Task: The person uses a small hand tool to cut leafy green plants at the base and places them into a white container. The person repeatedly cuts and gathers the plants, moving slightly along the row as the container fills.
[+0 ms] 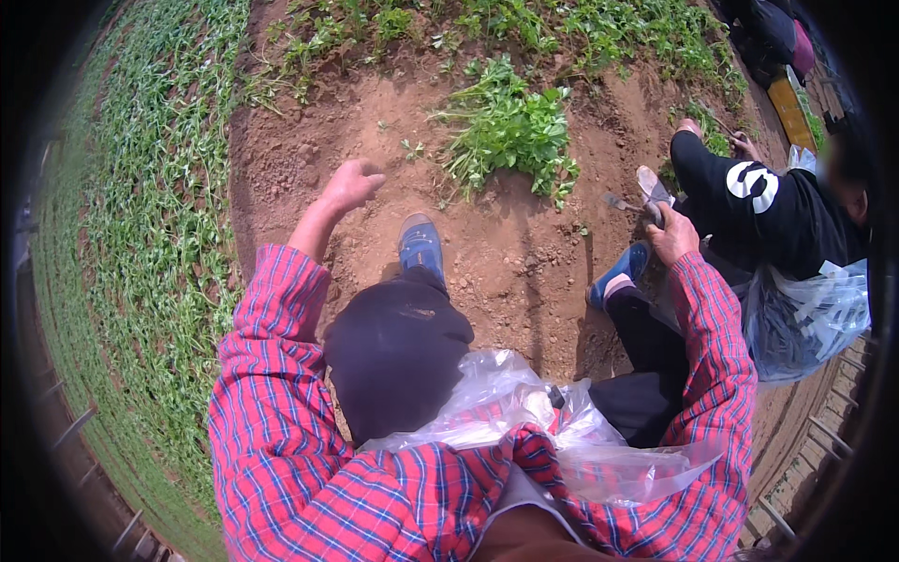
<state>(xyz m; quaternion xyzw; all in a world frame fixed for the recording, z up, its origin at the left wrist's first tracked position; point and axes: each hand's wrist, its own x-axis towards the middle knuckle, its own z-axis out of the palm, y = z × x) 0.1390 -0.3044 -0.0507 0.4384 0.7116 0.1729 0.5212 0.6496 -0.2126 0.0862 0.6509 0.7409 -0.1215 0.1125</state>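
My left hand [353,186] hangs above bare reddish soil [393,154], its fingers bent downward and partly hidden from me. Nothing shows in it. To its right, a loose heap of leafy green plants [516,130] lies on the ground, stems toward the left and leaves toward the right. My right hand [674,232] grips a small hand tool with a metal blade [619,203], which points left over the soil. Just beyond this hand is a greyish, pale-tipped thing [653,184], perhaps a shoe.
Rooted plants [491,24] grow ahead; a dense green bed [161,161] runs along the left. A person in a black top [786,211] crouches close on my right. Behind them stands a yellow crate [792,109]. Clear plastic sheeting [520,400] covers my lap, between my blue shoes [421,246].
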